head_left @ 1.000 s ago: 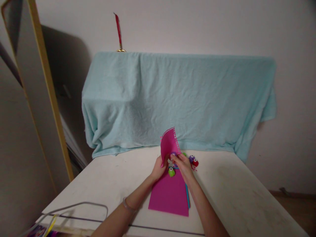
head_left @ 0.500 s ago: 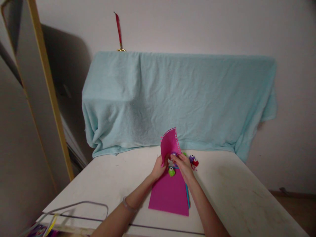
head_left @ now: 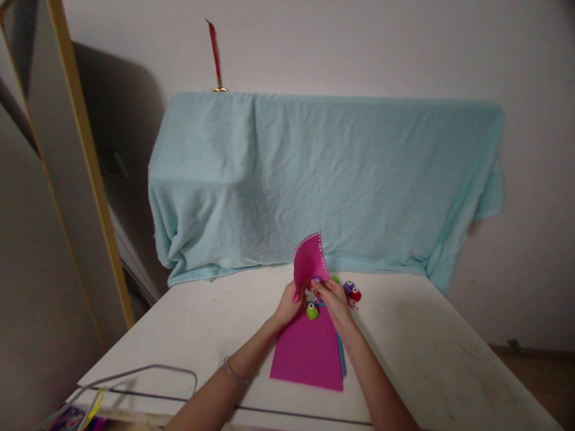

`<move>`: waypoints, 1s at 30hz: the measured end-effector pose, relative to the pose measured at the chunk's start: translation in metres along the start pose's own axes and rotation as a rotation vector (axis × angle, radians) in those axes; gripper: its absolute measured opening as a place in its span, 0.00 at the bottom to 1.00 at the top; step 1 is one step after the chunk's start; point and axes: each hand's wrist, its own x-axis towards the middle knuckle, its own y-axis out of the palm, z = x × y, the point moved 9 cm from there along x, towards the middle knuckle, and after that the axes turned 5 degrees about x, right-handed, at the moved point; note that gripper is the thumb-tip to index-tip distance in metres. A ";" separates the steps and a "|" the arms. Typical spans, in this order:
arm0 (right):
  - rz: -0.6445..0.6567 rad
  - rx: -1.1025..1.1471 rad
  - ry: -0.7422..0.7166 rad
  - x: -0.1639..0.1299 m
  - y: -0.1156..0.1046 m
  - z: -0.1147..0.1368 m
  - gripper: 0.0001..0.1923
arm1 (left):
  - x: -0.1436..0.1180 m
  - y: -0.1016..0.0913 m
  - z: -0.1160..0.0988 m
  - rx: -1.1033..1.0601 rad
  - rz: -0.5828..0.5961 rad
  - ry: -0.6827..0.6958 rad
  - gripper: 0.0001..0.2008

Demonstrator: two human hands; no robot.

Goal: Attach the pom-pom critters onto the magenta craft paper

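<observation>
A curved pink sheet (head_left: 309, 257) with a row of small holes along its edges stands upright in my left hand (head_left: 287, 305), whose fingers are closed on its lower left part. My right hand (head_left: 335, 302) is closed around a small purple piece (head_left: 318, 279) at the sheet's lower right; the fingers partly cover that piece. Below and between the hands, a green one-eyed figure (head_left: 312, 311) sits at the top of a flat pink sheet (head_left: 308, 356). A blue sheet edge (head_left: 341, 353) shows under its right side.
Right of my right hand lie a purple one-eyed figure (head_left: 349, 287) and a red one (head_left: 355, 294), touching, with tiny pink bits by them. A light blue cloth (head_left: 332, 179) hangs behind the white table (head_left: 417, 347). A grey bent rod (head_left: 157, 367) is at the front left.
Almost nothing differs. Both hands stay at the pink sheet, which has shifted very slightly to the right.
</observation>
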 end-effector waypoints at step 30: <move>0.003 -0.053 0.017 0.000 0.001 -0.005 0.20 | -0.005 -0.003 0.005 -0.097 -0.058 -0.117 0.30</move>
